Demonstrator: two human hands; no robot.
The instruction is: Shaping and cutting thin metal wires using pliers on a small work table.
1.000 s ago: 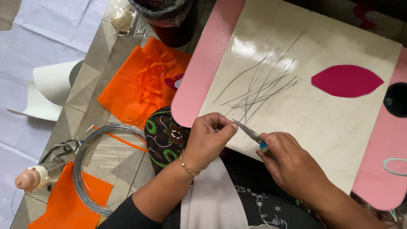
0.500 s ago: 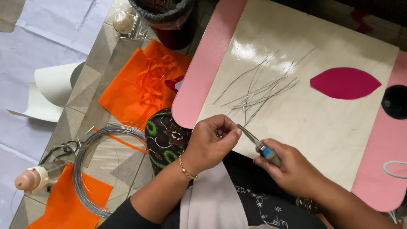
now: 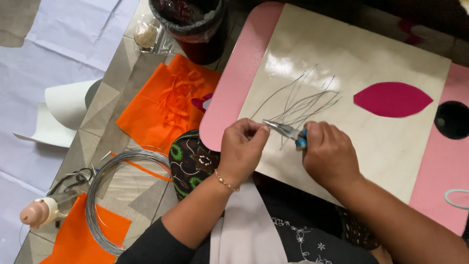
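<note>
One low table (image 3: 420, 161) with a pale glossy top and a pink border fills the right of the view, and most of what is handled lies on it. Orange tissue paper (image 3: 161, 110) is spread on the tiled floor to its left, with a second orange sheet (image 3: 83, 234) lower down, near a hot-glue gun (image 3: 41, 211). A coil of grey wire (image 3: 105, 200) lies on the floor between the two sheets, and a dark bin lined with plastic (image 3: 188, 24) stands beyond them.

On the tabletop, a magenta leaf-shaped cutout (image 3: 392, 99) is seen well apart from the hands, towards the far right. Nearer the middle, a loose bundle of cut wire pieces (image 3: 303, 105) is fanned out.

The right hand (image 3: 330, 156) is closed around the blue handles of a pair of needle-nose pliers (image 3: 286, 131) — the narrow jaws point left, just at the near edge of the wire bundle. The left hand (image 3: 242, 149) is pinched shut at the plier tips, fingertips drawn together; a thin wire may be held there, but it cannot be made out for certain. A gold bracelet (image 3: 223, 182) is worn on the left wrist.
</note>
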